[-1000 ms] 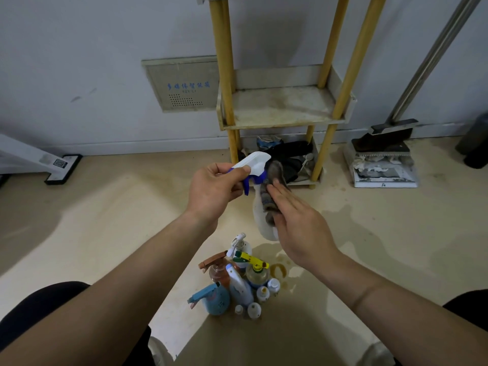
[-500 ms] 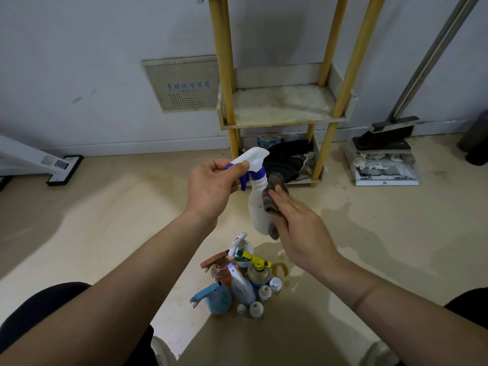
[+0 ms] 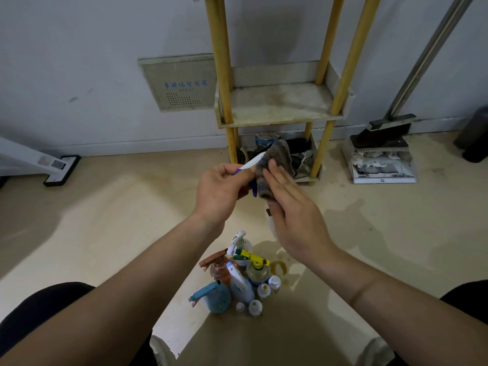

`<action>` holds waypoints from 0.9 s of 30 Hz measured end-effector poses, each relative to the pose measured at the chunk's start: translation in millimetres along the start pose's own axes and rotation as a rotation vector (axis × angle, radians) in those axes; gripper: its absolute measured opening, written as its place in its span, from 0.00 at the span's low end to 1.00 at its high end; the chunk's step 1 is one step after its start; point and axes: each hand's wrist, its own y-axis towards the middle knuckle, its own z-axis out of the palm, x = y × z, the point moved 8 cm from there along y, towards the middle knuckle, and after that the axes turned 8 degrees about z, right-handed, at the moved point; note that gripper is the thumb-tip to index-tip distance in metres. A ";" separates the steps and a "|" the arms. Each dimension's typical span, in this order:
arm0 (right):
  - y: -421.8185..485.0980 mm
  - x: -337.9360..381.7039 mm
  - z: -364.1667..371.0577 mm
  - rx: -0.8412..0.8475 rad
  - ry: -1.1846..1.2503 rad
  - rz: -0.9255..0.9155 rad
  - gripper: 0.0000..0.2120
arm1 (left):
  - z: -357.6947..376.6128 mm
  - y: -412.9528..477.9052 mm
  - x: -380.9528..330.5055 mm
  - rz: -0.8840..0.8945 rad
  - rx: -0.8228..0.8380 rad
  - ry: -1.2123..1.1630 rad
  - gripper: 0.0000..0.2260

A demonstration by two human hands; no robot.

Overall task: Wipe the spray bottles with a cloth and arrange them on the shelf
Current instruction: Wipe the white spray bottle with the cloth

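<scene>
- Looking down from the head view: gripping the spray bottle (image 3: 252,164) by its white trigger head with the left hand (image 3: 220,192), fingers and thumb curled round it, blue trigger lever poking out below.
- Pressing a grey cloth (image 3: 278,161) against the bottle's neck with the right hand (image 3: 294,217), fingers straight and held together, not curled. Covering most of the bottle's body, with only a sliver of white showing at the hand's lower edge.
- Held in the air in front of the shelf (image 3: 280,107), seen against its lowest tier, well above the floor (image 3: 118,220). Middle tier stained; lowest tier holding dark items too jumbled to tell apart.
- Standing on the floor below the hands: a tight cluster of bottles (image 3: 239,280), among them teal, brown, white and a yellow-triggered one, plus several small white ones.
- Propped right of the shelf: a long-handled brush (image 3: 380,133) in a dustpan (image 3: 383,171).
- Mounted on the wall left of the shelf: a grey wall panel (image 3: 182,85).
</scene>
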 end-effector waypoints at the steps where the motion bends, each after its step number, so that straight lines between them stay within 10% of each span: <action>1: -1.5 -2.4 -1.1 -0.019 -0.053 -0.036 0.26 | -1.8 1.5 -0.1 -0.001 0.001 -0.001 0.06; 13: 3.1 -1.6 -9.2 -0.100 -0.119 -0.105 0.24 | 9.4 -3.3 -4.9 -0.024 0.105 -0.041 0.07; 22: 10.7 -29.1 -19.0 0.116 0.721 0.352 0.14 | -10.4 9.8 -8.9 0.013 0.033 0.021 0.05; 27: 14.1 -41.9 -11.4 0.150 0.496 0.382 0.11 | -0.7 4.0 -11.2 0.010 0.069 0.005 0.06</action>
